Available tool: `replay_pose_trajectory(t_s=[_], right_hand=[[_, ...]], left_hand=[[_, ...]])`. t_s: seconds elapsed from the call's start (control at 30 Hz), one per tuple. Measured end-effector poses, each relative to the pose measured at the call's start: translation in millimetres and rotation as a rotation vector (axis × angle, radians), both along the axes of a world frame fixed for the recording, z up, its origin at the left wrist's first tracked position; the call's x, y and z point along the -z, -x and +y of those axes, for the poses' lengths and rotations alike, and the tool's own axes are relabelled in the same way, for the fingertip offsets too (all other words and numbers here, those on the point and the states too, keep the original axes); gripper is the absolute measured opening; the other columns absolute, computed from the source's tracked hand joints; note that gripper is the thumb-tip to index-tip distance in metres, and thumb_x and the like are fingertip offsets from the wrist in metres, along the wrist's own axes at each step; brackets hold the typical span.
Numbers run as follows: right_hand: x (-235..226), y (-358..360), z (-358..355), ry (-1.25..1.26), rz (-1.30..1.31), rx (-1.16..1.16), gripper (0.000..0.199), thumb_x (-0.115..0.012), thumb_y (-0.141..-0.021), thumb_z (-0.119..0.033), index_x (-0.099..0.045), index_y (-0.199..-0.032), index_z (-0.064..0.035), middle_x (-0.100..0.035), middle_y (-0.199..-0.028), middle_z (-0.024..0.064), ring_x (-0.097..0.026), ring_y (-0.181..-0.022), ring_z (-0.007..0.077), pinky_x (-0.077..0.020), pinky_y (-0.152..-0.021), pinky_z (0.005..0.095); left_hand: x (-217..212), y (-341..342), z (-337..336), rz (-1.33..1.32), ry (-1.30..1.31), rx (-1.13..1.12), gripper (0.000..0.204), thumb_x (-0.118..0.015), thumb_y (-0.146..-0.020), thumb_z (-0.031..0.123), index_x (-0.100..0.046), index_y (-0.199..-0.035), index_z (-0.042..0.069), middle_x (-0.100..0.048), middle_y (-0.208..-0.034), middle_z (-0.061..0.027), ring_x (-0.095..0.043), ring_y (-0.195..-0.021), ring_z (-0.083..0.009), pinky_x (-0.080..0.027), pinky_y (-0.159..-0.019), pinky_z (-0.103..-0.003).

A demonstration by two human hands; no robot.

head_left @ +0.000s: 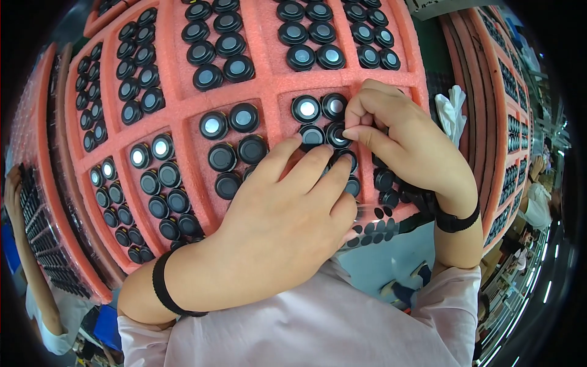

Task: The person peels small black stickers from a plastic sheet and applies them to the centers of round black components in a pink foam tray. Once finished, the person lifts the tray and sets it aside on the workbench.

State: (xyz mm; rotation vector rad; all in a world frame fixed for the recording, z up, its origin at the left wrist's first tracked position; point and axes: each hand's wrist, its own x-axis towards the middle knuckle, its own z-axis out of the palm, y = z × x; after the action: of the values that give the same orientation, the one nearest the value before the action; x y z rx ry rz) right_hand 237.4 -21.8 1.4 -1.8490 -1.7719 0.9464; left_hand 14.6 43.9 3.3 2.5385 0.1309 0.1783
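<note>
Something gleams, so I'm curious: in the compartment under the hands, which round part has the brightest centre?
The top-left round part: its centre gleams white; its visible neighbours look duller.

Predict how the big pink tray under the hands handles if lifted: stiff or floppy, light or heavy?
The pink tray looks like foam, so it may flex and dent under the grip. Rows of black round parts probably make it heavier than bare foam. Raised dividers should limit those parts' sliding, though tilting could spill them.
</note>
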Motion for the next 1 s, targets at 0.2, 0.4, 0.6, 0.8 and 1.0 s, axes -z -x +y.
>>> replay_pose_trajectory(t_s=[0.2, 0.4, 0.6, 0.8, 1.0], right_hand=[[4.9, -0.1, 0.9, -0.065, -0.061, -0.046, 0.009, -0.067, -0.088, 0.001, -0.06, -0.092, -0.001, -0.053, -0.088, 0.0086, -0.053, -0.084, 0.0255, -0.0459, -0.078, 0.036], [7.5, 1.5, -0.2, -0.073, -0.077, -0.042, 0.01, -0.068, -0.086, 0.001, -0.06, -0.092, -0.0012, -0.054, -0.088, 0.0087, -0.053, -0.085, 0.0264, -0.0465, -0.079, 0.0369], [6.5, 2.5, 0.3, -0.067, -0.085, -0.04, 0.01, -0.067, -0.086, 0.001, -0.06, -0.091, -0.0011, -0.055, -0.089, 0.0088, -0.054, -0.085, 0.0263, -0.0472, -0.079, 0.0364], [6.1, 4.9, 0.5, -0.082, -0.104, -0.044, 0.01, -0.067, -0.085, 0.002, -0.06, -0.091, -0.0007, -0.056, -0.089, 0.0089, -0.055, -0.084, 0.0257, -0.0482, -0.077, 0.0353], [7.3, 6.8, 0.3, -0.102, -0.127, -0.036, 0.011, -0.067, -0.084, 0.003, -0.059, -0.091, -0.0003, -0.057, -0.089, 0.0091, -0.056, -0.082, 0.025, -0.0486, -0.076, 0.0349]], left_hand=[[12.8, -3.5, -0.8, 0.016, -0.006, 0.0, 0.038, -0.082, -0.072, 0.03, -0.065, -0.099, 0.008, -0.06, -0.135, -0.0146, -0.053, -0.131, -0.0297, -0.037, -0.114, -0.053], [15.6, -2.3, -1.3, 0.005, -0.012, 0.001, 0.038, -0.081, -0.073, 0.031, -0.065, -0.099, 0.008, -0.06, -0.135, -0.0154, -0.053, -0.132, -0.0298, -0.036, -0.115, -0.054], [16.6, -1.7, -3.1, 0.005, 0.001, -0.012, 0.038, -0.08, -0.076, 0.032, -0.065, -0.1, 0.008, -0.06, -0.135, -0.0161, -0.053, -0.133, -0.0309, -0.035, -0.117, -0.054], [15.3, -0.2, -3.0, 0.014, -0.01, -0.006, 0.036, -0.08, -0.077, 0.031, -0.065, -0.1, 0.008, -0.06, -0.135, -0.017, -0.053, -0.133, -0.0313, -0.035, -0.117, -0.054], [16.1, -0.3, -3.8, 0.011, 0.014, -0.007, 0.034, -0.08, -0.078, 0.029, -0.066, -0.1, 0.008, -0.06, -0.136, -0.018, -0.053, -0.134, -0.0315, -0.034, -0.118, -0.053]])
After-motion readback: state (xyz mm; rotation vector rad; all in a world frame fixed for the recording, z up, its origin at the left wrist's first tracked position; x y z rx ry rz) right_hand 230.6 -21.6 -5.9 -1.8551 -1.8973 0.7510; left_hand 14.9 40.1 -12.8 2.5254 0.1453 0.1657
